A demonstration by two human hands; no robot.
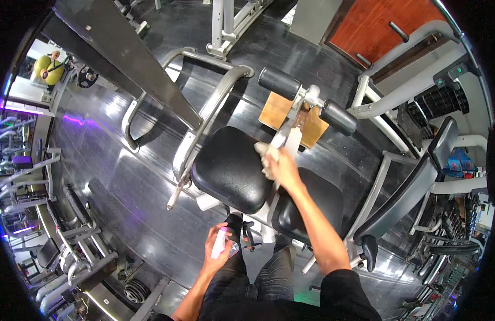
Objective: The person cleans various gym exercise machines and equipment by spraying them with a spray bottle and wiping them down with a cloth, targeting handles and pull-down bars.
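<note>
My right hand [282, 170] holds a pale cloth [267, 158] against the inner edge of a black padded seat [234, 168], beside the metal frame of a gym machine. A second black pad [314, 206] lies under my right forearm. Lower down, my left hand [217, 251] is wrapped round a white spray bottle [219, 242] with a pink top, held over my left leg. Two black foam rollers [279, 82] [338, 117] sit at the far end of the machine, above a wooden board [275, 111].
A thick grey beam [135, 64] slants across the upper left. Curved metal rails [210, 107] stand left of the seat. At the right is a padded bench [400, 200]. A person [50, 68] in yellow is far left.
</note>
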